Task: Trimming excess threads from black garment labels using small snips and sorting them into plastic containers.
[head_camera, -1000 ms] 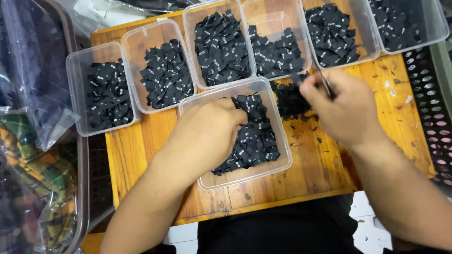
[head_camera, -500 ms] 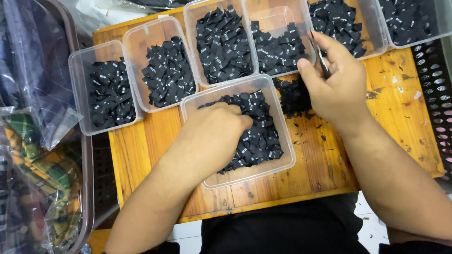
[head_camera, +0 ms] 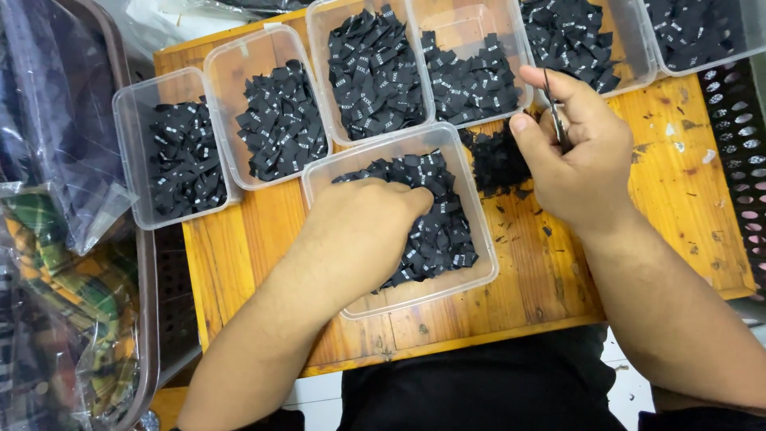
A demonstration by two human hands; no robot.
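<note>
Hands at work over a wooden board point(head_camera: 678, 191), seen from my head camera looking straight down. My left hand point(head_camera: 359, 231) is plunged into the nearest clear plastic tub point(head_camera: 479, 263), fingers curled down into a heap of small black fabric labels point(head_camera: 439, 231); I cannot tell whether the fingers have closed on any, because the back of the hand hides them. My right hand point(head_camera: 578, 156) hovers just right of that tub, closed in a fist around a thin metal tool point(head_camera: 554, 116), perhaps small snips, whose dark tip pokes up between thumb and forefinger. Beside the thumb, a loose pile of black scraps point(head_camera: 495, 160) lies directly on the board.

Behind the near tub stands a row of similar clear tubs point(head_camera: 128, 160), side by side and touching, each partly filled with more black labels. On the far left, crumpled clear plastic bags point(head_camera: 48, 144) hold dark and plaid cloth. A perforated dark surface point(head_camera: 742, 128) shows past the board's right edge.
</note>
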